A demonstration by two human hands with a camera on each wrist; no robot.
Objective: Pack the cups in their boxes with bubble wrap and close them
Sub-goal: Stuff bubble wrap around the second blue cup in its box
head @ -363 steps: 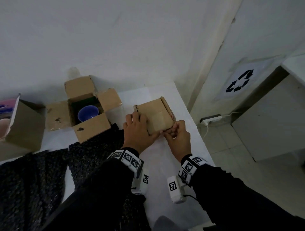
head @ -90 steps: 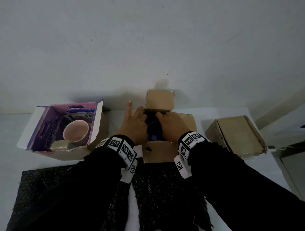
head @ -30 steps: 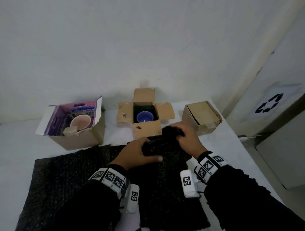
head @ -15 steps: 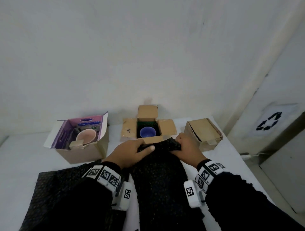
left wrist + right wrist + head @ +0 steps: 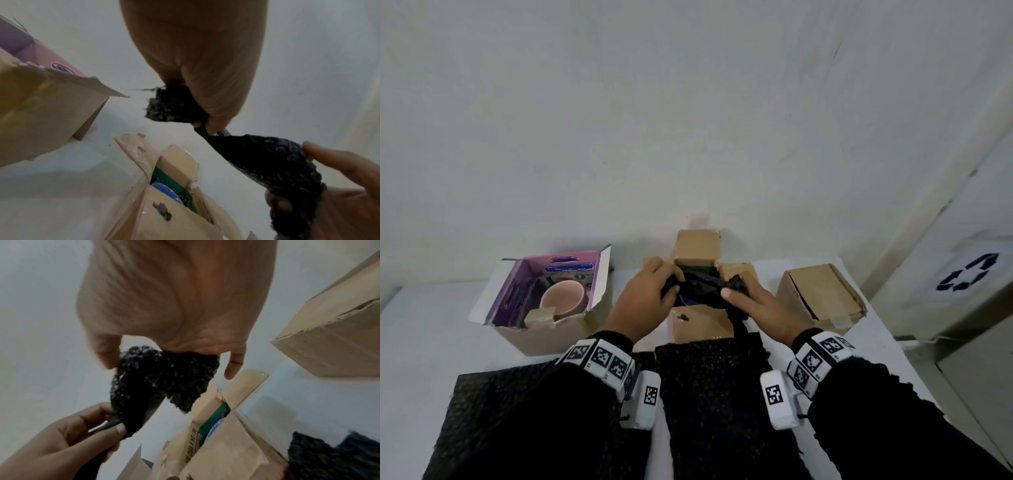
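While a purple-lined box (image 5: 544,301) stands open at the left of the white table (image 5: 424,329), a pink cup (image 5: 563,301) sits inside it with a small cardboard flap in front. Black bubble wrap sheets (image 5: 517,421) lie flat on the near side of the table, partly under the dark sleeves. In the middle stands the open brown box (image 5: 702,322), its four flaps spread, the far one upright against the wall. A green lining shows inside it, and the blue cup (image 5: 166,192) sits in the bottom, seen best from the left wrist view. Over the mouth of this box hangs a strip of black bubble wrap (image 5: 702,291), bunched at both ends and trailing down over the near flap to the table. The left hand (image 5: 643,301) has its fingers and thumb curled tight round the left end of the strip. The right hand (image 5: 760,308) pinches the right end between thumb and curled fingers, its forefinger stretched out along the wrap. To the right, a closed brown box (image 5: 822,294) rests near the table's edge, apart from the open one.
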